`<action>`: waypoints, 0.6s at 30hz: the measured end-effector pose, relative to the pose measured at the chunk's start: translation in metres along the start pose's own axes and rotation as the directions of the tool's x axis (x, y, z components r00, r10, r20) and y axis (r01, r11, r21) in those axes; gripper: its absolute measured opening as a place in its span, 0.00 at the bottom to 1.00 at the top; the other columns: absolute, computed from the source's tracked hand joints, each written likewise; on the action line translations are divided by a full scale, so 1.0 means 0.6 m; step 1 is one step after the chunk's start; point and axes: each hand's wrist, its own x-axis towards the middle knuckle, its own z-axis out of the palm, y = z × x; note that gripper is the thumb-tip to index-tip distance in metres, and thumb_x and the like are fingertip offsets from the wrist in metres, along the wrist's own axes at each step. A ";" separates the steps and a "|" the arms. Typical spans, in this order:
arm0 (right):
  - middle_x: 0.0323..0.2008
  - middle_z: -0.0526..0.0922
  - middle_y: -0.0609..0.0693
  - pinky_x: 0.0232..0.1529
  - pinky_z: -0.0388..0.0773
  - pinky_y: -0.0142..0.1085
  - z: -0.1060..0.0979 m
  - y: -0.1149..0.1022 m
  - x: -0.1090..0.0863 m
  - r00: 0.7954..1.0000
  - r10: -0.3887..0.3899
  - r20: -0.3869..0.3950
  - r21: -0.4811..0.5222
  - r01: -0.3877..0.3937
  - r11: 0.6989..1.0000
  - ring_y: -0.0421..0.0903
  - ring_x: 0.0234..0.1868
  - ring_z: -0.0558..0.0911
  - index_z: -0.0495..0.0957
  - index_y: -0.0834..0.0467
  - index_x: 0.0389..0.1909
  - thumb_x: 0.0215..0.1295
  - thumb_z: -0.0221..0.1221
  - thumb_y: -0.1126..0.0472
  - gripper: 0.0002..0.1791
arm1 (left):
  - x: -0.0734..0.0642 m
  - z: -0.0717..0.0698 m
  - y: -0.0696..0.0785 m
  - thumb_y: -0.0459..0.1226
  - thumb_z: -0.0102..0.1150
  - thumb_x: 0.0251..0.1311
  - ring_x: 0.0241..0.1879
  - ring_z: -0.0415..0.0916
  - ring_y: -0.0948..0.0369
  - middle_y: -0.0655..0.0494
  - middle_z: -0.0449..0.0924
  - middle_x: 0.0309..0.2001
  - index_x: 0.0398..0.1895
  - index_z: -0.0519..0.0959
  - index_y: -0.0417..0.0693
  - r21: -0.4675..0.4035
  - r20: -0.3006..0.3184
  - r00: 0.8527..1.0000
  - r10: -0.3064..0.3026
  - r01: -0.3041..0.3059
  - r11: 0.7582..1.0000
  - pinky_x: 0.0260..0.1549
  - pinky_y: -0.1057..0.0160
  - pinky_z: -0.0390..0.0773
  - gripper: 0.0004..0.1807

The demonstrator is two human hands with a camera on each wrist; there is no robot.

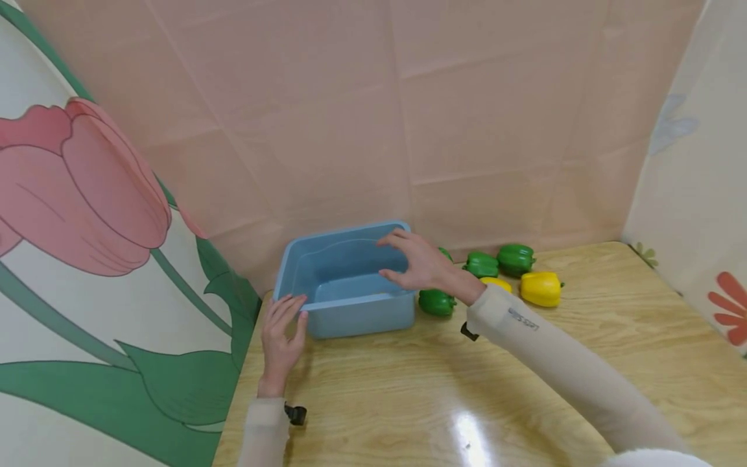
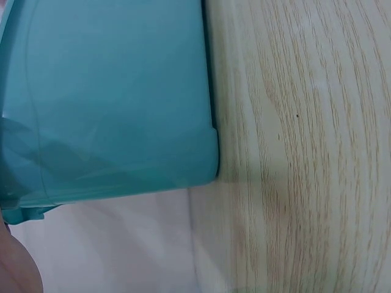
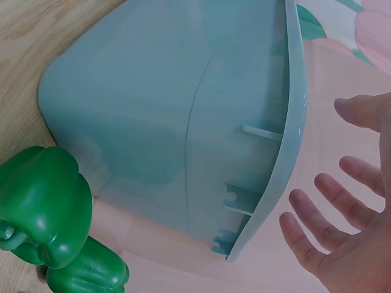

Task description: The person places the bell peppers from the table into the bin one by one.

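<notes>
A blue plastic basin (image 1: 356, 318) stands on the wooden table, its inside partly seen from above. My left hand (image 1: 283, 334) is at its near left corner, fingertips right at the rim. In the left wrist view the wall of the basin (image 2: 116, 104) fills the upper left, and only a bit of the hand (image 2: 18, 265) shows. Over the right side of the basin hangs my right hand (image 1: 417, 259), fingers spread and bent a little, nothing between them. The right wrist view shows that hand (image 3: 342, 226) beside the rim.
Right of the basin lie several green bell peppers (image 1: 436, 303) and yellow bell peppers (image 1: 541, 288), some partly behind the right arm. A pink cloth (image 1: 327, 130) hangs behind the table (image 1: 373, 395). A wall with a painted tulip (image 1: 111, 188) stands at the left.
</notes>
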 end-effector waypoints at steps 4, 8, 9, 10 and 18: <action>0.65 0.79 0.50 0.55 0.84 0.53 -0.001 0.004 -0.004 1.000 0.005 0.004 0.008 -0.005 1.000 0.53 0.60 0.83 0.77 0.51 0.70 0.70 0.68 0.45 0.31 | -0.001 0.000 0.001 0.27 0.68 0.65 0.64 0.79 0.41 0.46 0.89 0.56 0.59 0.88 0.46 -0.003 0.005 1.000 -0.009 0.009 1.000 0.75 0.28 0.58 0.19; 0.65 0.79 0.51 0.55 0.84 0.54 -0.002 0.007 -0.009 1.000 -0.005 -0.006 0.024 0.005 1.000 0.53 0.59 0.83 0.77 0.52 0.70 0.71 0.67 0.46 0.31 | -0.001 -0.001 -0.001 0.27 0.68 0.66 0.64 0.79 0.41 0.47 0.89 0.56 0.59 0.88 0.47 -0.002 0.007 1.000 -0.009 0.009 1.000 0.75 0.27 0.58 0.19; 0.64 0.80 0.52 0.56 0.84 0.54 -0.002 0.008 -0.010 1.000 -0.011 -0.012 0.027 0.011 1.000 0.53 0.59 0.83 0.77 0.52 0.70 0.71 0.68 0.46 0.30 | -0.001 -0.001 -0.001 0.27 0.68 0.66 0.64 0.79 0.42 0.47 0.89 0.56 0.59 0.88 0.46 -0.001 0.005 1.000 -0.010 0.010 1.000 0.75 0.27 0.58 0.19; 0.64 0.80 0.52 0.56 0.84 0.54 -0.002 0.009 -0.012 1.000 -0.016 -0.018 0.033 0.016 0.999 0.53 0.59 0.83 0.77 0.53 0.70 0.71 0.68 0.46 0.30 | -0.001 -0.001 -0.001 0.27 0.68 0.66 0.64 0.79 0.42 0.47 0.89 0.56 0.59 0.88 0.46 -0.001 0.004 1.000 -0.011 0.011 1.000 0.75 0.27 0.58 0.19; 0.62 0.81 0.52 0.56 0.84 0.53 0.000 0.022 -0.025 0.997 -0.040 -0.066 0.026 0.042 0.999 0.52 0.57 0.83 0.79 0.53 0.67 0.69 0.69 0.47 0.29 | -0.003 -0.001 -0.005 0.28 0.67 0.67 0.64 0.79 0.42 0.47 0.89 0.57 0.59 0.88 0.46 0.001 0.006 1.000 -0.014 0.014 1.000 0.75 0.28 0.58 0.18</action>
